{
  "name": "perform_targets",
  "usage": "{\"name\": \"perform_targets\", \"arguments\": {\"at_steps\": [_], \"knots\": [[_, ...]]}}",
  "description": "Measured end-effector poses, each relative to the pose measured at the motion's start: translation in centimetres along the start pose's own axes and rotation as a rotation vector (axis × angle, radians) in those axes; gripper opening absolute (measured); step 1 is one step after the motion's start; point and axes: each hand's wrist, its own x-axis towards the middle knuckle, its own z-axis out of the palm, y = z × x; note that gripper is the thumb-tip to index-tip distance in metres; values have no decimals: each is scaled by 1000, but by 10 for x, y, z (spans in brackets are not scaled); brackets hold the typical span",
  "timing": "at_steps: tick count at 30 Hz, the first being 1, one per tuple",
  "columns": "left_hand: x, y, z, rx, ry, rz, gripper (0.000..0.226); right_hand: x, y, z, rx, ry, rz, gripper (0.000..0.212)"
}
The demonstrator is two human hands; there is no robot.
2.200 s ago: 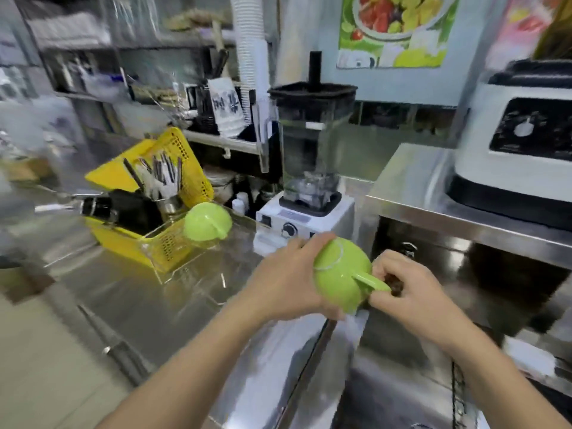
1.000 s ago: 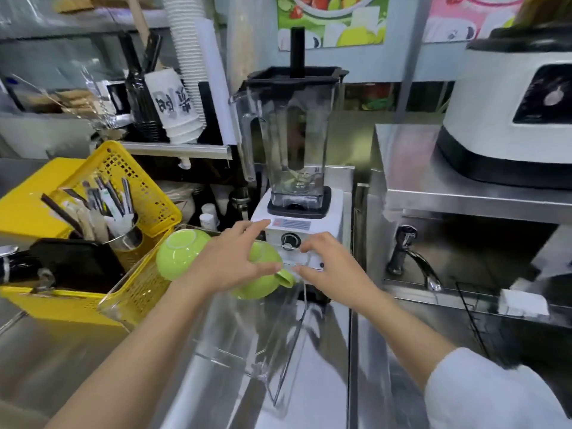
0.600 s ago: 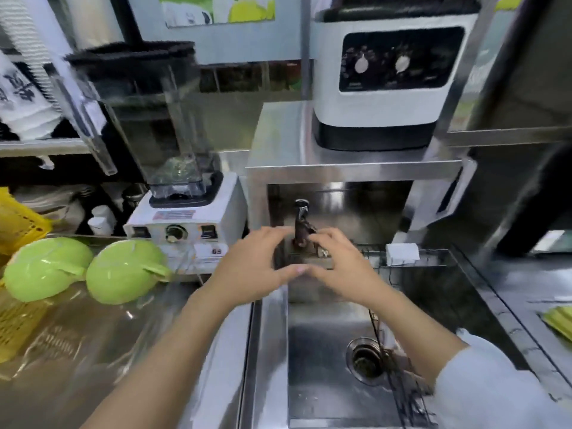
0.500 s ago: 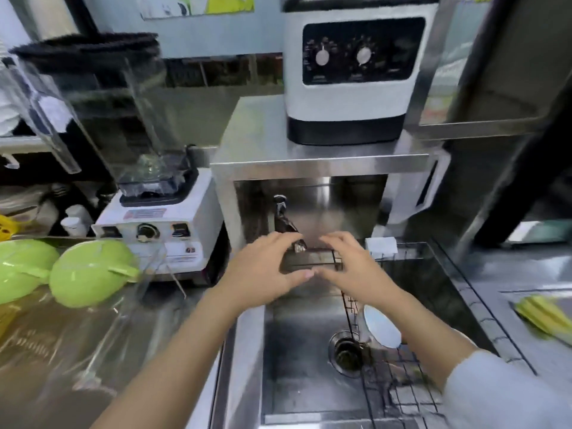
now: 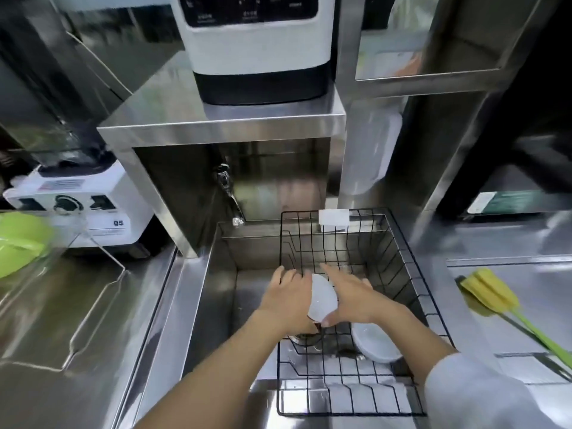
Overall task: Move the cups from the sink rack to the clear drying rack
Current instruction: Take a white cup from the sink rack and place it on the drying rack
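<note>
A black wire sink rack (image 5: 399, 261) sits in the steel sink. Both hands meet over its left side around a white cup (image 5: 323, 300) that stands on edge. My left hand (image 5: 286, 300) presses its left face and my right hand (image 5: 353, 297) cups its right face, thumb under the rim. A second white cup (image 5: 376, 343) lies on the rack floor just right of my right wrist. The clear drying rack (image 5: 93, 270) stands on the left counter, with a green cup (image 5: 20, 239) upside down at its far left edge.
A tap (image 5: 229, 193) hangs over the sink's back left corner under a steel shelf. A white blender base (image 5: 80, 202) stands behind the clear rack. A yellow brush with a green handle (image 5: 495, 300) lies on the right counter. A white tag (image 5: 333, 217) hangs on the rack's back rim.
The green cup was set in the clear rack beside the other. The view swung right to the sink, and both hands dropped into the wire rack and closed on a white cup.
</note>
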Motion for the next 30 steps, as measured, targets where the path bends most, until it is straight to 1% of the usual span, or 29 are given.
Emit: {"name": "perform_targets", "arguments": {"at_steps": [5,7,9,11,12,13,15,17,18,19,20,22,24,27,29,30], "knots": [[8,9,29,107,147,-95,112,3,-8,9,-86,-31,-30,109],[7,9,30,92,189,-124,106,4,-7,11,-81,-16,-45,110],[5,9,27,-20,208,-119,96,5,-4,11,48,8,-39,117],[2,8,21,-149,231,-148,92,2,-4,5,211,27,-55,119],[0,7,16,-206,255,-158,91,-1,-6,-1,282,32,-77,114],[-4,7,11,-258,277,-155,88,-3,-7,-6,365,34,-102,105],[-12,4,3,-296,348,-126,83,-9,-12,-18,595,30,-130,76],[-18,-2,-2,-314,436,-100,82,-12,-17,-29,817,39,-110,47],[-21,-5,-4,-354,471,-91,82,-13,-21,-33,891,43,-91,38],[-24,-8,-7,-413,497,-88,82,-14,-25,-36,950,30,-84,35],[-28,-11,-11,-479,521,-86,81,-15,-30,-37,998,-2,-99,36],[-39,-15,-21,-632,564,-102,82,-15,-40,-38,1039,-87,-195,43],[-51,-23,-32,-837,557,-132,91,-14,-52,-37,991,-130,-304,64],[-71,-46,-43,-1081,561,-126,100,-9,-80,-36,901,-128,-424,91],[-98,-79,-45,-1260,614,-139,98,-5,-120,-33,861,-157,-479,102],[-110,-89,-49,-1318,627,-140,91,-5,-136,-32,859,-164,-500,105]]}}
